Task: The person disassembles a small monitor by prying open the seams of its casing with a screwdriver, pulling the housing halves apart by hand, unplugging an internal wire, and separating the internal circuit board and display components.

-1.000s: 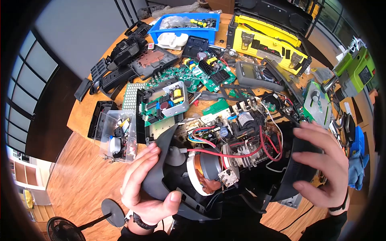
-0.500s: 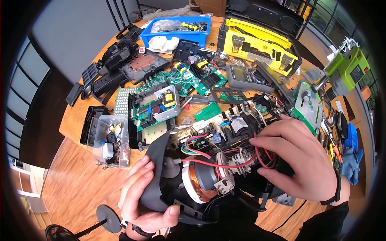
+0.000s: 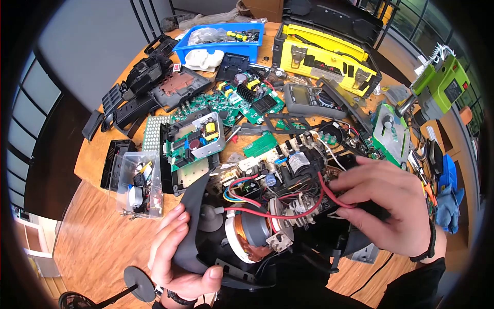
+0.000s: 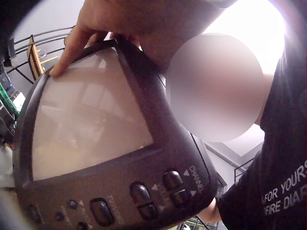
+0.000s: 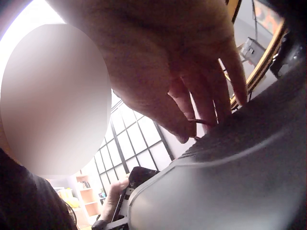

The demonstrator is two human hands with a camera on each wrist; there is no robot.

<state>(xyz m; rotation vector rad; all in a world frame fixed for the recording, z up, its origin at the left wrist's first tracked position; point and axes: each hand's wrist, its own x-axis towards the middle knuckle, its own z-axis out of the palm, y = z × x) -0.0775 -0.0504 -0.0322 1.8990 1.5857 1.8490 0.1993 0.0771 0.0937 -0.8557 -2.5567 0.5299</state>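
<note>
A small portable CRT television lies opened over the lap, its dark casing (image 3: 188, 226) facing up with the insides bare. My left hand (image 3: 172, 255) grips the casing's left side, fingers outside and thumb along the near edge. In the left wrist view the screen (image 4: 91, 110) shows, with channel and volume buttons (image 4: 144, 200) below it. My right hand (image 3: 388, 203) pinches a loop of red wire (image 3: 331, 195) between thumb and fingers, over the casing's right side. Inside sit a copper coil (image 3: 246, 238) around the tube neck and a circuit board (image 3: 262, 159) with many parts.
Beyond the television, the wooden table holds green circuit boards (image 3: 257, 100), a multimeter (image 3: 311, 99), a blue bin (image 3: 221, 51) and a yellow toolbox (image 3: 324, 64). A clear box (image 3: 139, 180) of parts stands left. A green drill-like machine (image 3: 445, 87) stands right.
My right hand has left the casing's right side, moved inward and taken hold of the red wire, pulling its loop rightward. The left hand keeps its grip. The head view has shifted slightly.
</note>
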